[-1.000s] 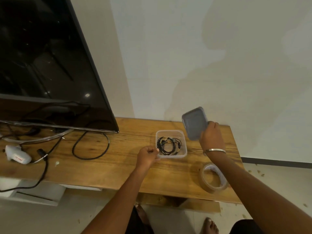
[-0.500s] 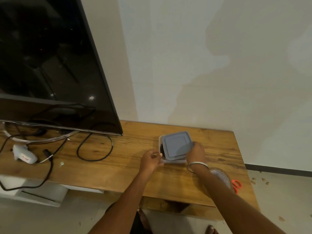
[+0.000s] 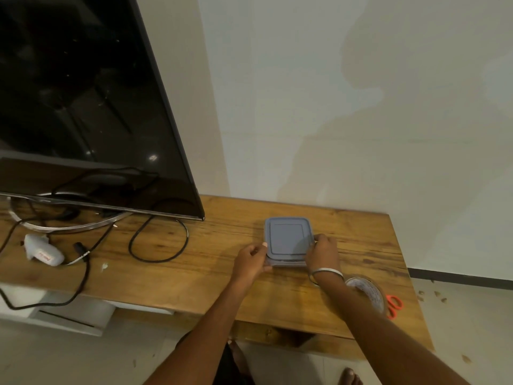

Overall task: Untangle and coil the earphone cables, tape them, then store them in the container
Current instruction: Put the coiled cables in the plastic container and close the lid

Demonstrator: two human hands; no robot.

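Observation:
A small square container stands on the wooden table [image 3: 194,276], and its grey lid [image 3: 287,238] lies flat over it, hiding the earphone cables inside. My left hand [image 3: 249,259] grips the container's left front corner with curled fingers. My right hand [image 3: 323,252], with a metal bangle on the wrist, grips the lid's right edge, thumb on top. Only a thin strip of the clear container wall [image 3: 286,263] shows under the lid's front edge.
A roll of clear tape [image 3: 367,291] and orange-handled scissors [image 3: 394,304] lie near the table's right front edge behind my right forearm. A large dark TV [image 3: 83,107] stands at the left, with black cables [image 3: 158,240] and a white device [image 3: 43,250] on the table.
My right hand brought the grey lid down from the air onto the container, and it now sits flat over it. My left hand stayed at the container's left side.

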